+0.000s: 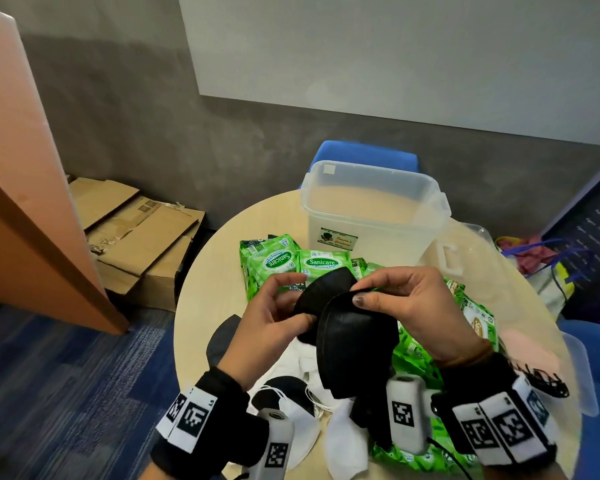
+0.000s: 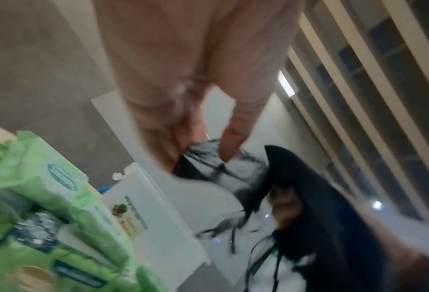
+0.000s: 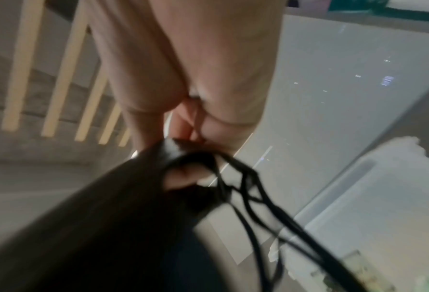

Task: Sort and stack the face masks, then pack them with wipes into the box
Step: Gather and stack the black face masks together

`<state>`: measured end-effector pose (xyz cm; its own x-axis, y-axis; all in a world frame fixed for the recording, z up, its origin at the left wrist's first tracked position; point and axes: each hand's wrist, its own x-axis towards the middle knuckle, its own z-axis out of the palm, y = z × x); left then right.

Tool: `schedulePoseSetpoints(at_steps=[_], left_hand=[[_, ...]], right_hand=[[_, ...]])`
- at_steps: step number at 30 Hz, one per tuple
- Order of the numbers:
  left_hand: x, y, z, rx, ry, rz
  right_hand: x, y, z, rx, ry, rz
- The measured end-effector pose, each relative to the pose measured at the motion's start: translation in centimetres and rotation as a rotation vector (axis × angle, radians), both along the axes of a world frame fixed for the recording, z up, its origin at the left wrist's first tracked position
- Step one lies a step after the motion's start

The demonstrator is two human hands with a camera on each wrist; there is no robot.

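Observation:
Above the round table both hands hold black face masks. My left hand [image 1: 284, 306] pinches one folded black mask [image 1: 323, 289] between thumb and fingers; it shows as the black mask [image 2: 218, 166] in the left wrist view. My right hand [image 1: 388, 292] pinches the top edge of a stack of black masks [image 1: 357, 344], whose ear loops [image 3: 253, 197] dangle. White masks [image 1: 340, 441] and more black ones [image 1: 222, 337] lie on the table below. Green wipe packs [image 1: 278, 261] lie behind the hands. The clear plastic box [image 1: 371, 209] stands open at the table's far side.
The box's clear lid [image 1: 465, 251] lies to the right of the box. A blue chair [image 1: 368, 157] stands behind the table. Flattened cardboard [image 1: 136, 230] lies on the floor at left, beside a wooden panel [image 1: 25, 188]. Bags [image 1: 541, 265] sit at far right.

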<state>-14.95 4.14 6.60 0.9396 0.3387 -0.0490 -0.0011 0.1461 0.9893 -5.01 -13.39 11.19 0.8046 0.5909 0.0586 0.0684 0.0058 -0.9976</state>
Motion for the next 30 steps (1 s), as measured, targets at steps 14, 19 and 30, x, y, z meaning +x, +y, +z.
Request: schedulePoseSetpoints(at_steps=[14, 19, 30], left_hand=[[1.1, -0.2, -0.3, -0.221, 0.361, -0.097], [1.2, 0.1, -0.7, -0.117, 0.492, -0.132], [0.2, 1.1, -1.7, -0.269, 0.13, 0.018]], right_hand=[[-5.2, 0.0, -5.1, -0.227, -1.09, 0.178], [-6.1, 0.0, -5.9, -0.418, -1.266, 0.275], [-5.1, -1.7, 0.3, -0.05, -0.404, 0.135]])
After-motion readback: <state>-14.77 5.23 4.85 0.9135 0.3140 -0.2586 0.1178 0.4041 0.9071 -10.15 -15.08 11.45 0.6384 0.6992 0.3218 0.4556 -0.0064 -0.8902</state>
